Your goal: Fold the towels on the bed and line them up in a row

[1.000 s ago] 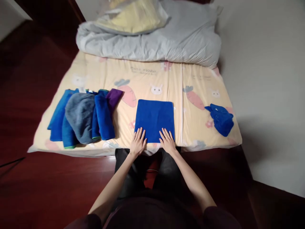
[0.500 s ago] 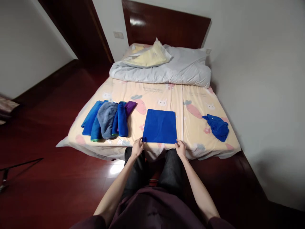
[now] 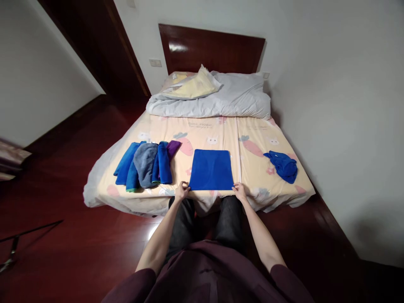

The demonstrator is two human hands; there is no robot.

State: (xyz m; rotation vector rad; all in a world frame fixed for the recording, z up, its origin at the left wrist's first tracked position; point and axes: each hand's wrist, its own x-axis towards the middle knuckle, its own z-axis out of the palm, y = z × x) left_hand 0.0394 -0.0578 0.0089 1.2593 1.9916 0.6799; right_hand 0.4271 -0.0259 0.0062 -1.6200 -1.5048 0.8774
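A blue towel (image 3: 211,170) lies flat and spread out near the front edge of the bed. My left hand (image 3: 182,191) pinches its near left corner between thumb and fingers. At the near right corner, my right hand (image 3: 240,191) has the same kind of pinch. To the left, several folded or rolled towels overlap in a row, among them a grey towel (image 3: 146,165) and a purple one (image 3: 174,149). A crumpled blue cloth (image 3: 283,166) sits in a heap on the right side of the bed.
The bed (image 3: 151,126) has a peach sheet printed with carrots and rabbits. A grey quilt (image 3: 240,94) and a yellow pillow (image 3: 200,84) are bunched by the headboard (image 3: 214,48). Walls stand left and right. A dark thin stand (image 3: 31,231) is on the floor at left.
The view has tilted up and shifted slightly. Both hands stay at the near corners of the blue towel, which lies flat as before.
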